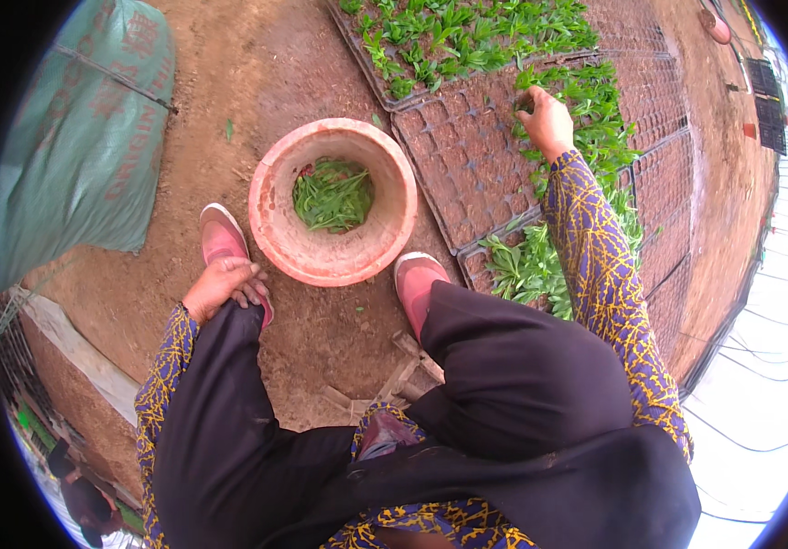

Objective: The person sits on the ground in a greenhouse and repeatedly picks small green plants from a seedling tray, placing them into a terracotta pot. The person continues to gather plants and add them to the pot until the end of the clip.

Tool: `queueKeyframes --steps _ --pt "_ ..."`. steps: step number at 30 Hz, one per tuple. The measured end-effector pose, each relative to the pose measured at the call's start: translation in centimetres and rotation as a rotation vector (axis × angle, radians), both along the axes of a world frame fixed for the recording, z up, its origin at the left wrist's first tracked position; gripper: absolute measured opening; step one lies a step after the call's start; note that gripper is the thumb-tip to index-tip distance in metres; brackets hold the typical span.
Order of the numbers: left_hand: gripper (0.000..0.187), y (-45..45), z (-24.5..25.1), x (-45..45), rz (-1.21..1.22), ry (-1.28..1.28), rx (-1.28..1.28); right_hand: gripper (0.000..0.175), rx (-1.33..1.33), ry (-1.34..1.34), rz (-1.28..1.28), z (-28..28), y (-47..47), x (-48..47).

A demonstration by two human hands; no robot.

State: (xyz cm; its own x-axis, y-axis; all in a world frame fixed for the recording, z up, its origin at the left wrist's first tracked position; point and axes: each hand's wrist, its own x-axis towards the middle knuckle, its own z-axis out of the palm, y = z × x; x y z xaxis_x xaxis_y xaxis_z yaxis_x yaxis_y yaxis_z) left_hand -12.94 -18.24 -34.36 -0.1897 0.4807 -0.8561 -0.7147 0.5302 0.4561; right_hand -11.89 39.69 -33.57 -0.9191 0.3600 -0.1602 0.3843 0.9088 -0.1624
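My right hand reaches over a plastic seedling tray, at the edge between its soil-filled cells and the green seedlings. Its fingertips are bent down among the leaves, and whether they grip a seedling cannot be made out. My left hand rests on my left knee with its fingers loosely curled and thumb near them; nothing plain shows in it. Between my feet and the trays stands a round pinkish tub, with loose green leafy cuttings at its bottom.
A green woven sack bearing writing lies at the left. More seedling trays extend to the right, and a leafy one lies beyond. Pieces of wood show beneath me. Black crates are far right. A person is at lower left.
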Motion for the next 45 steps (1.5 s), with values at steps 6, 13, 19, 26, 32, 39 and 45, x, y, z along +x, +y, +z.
queueKeyframes --steps 6,13,19,26,32,39,45 --pt "0.028 -0.1 -0.5 -0.1 -0.056 0.017 -0.031 0.029 0.131 -0.003 0.079 -2.1 -0.6 -0.6" --pt "0.028 -0.1 -0.3 0.1 -0.038 0.034 -0.018 0.027 -0.123 -0.072 0.241 2.7 -2.7 3.5" --pt "0.027 -0.1 -0.9 0.0 -0.069 0.032 0.004 0.036 -0.017 -0.732 0.406 3.5 -8.0 13.0" --pt "0.026 -0.1 -0.9 -0.1 -0.059 0.058 -0.007 0.019 -0.677 -0.141 -0.192 3.8 -3.4 8.5" --pt "0.025 0.3 -0.8 -0.2 -0.085 0.047 -0.036 0.034 -0.545 0.283 -0.208 1.1 0.5 -0.2" --pt "0.025 0.0 -0.8 -0.2 -0.066 0.024 -0.030 0.031 -0.272 0.203 -0.176 -1.6 1.6 -1.9" --pt "0.025 0.2 -0.5 -0.3 -0.082 0.027 -0.044 0.031 -0.596 0.527 -0.222 -2.6 1.3 -2.6"
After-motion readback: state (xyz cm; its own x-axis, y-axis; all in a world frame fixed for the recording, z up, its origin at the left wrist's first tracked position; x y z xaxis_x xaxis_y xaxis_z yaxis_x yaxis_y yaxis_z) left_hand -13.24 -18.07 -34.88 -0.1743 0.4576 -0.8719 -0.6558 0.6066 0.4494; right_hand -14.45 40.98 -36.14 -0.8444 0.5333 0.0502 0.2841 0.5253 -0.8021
